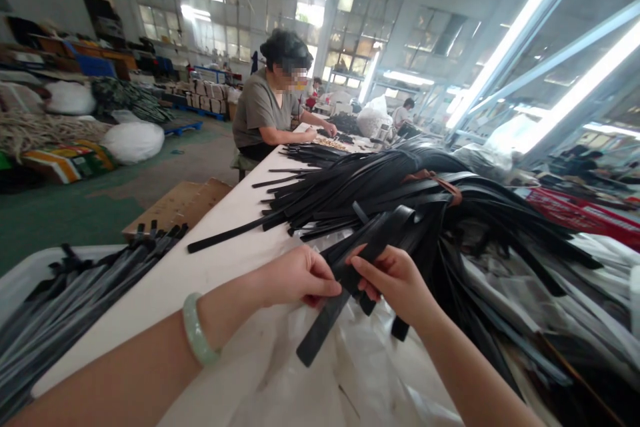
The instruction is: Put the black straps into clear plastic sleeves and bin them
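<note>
Both my hands pinch one black leather strap above the white table. My left hand, with a pale green bangle on its wrist, grips the strap near its lower end, which hangs down toward me. My right hand is closed on the same strap a little higher, where it runs up into the big heap of black straps. The heap lies across the table just beyond my fingers, with several strap ends sticking out to the left.
A white bin at the left holds more black straps. A cardboard box sits on the green floor beside the table. A person in a grey shirt works at the table's far end. Crumpled clear plastic lies under my hands.
</note>
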A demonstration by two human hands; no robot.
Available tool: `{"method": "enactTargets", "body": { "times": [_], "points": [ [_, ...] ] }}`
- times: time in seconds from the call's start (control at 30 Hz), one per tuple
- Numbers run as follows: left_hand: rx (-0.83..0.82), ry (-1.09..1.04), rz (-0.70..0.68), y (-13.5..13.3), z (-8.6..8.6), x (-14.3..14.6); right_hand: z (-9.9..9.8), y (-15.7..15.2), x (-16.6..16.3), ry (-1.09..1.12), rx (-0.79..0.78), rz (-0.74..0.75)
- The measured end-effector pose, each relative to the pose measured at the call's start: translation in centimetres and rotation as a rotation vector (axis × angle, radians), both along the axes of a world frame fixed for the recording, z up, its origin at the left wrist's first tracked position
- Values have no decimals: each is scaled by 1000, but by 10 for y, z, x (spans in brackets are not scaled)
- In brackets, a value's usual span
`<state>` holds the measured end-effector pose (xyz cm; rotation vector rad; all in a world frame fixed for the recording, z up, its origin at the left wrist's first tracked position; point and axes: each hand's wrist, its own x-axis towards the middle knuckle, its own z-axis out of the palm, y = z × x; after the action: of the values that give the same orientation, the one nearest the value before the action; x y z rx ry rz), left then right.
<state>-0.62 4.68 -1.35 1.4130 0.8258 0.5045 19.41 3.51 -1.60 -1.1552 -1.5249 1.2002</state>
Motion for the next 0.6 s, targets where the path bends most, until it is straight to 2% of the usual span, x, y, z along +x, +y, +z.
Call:
{"method": "enactTargets", "body": {
  "times": [0.2, 0.33, 0.4, 0.53, 0.6],
  "points": [
    [172, -26, 165, 0, -2, 6, -2, -8, -9, 12, 50, 69],
    [251, -27, 211, 2, -3, 5, -5, -11, -16, 60, 4, 87],
    [277, 15, 186, 3, -1, 4, -3, -7, -12, 146, -20, 25],
    [312, 122, 120, 1, 3, 3, 3, 3, -3, 395, -2, -228],
    [337, 137, 145, -1, 4, 4, 1, 1, -6, 386, -18, -201]
  ]
}}
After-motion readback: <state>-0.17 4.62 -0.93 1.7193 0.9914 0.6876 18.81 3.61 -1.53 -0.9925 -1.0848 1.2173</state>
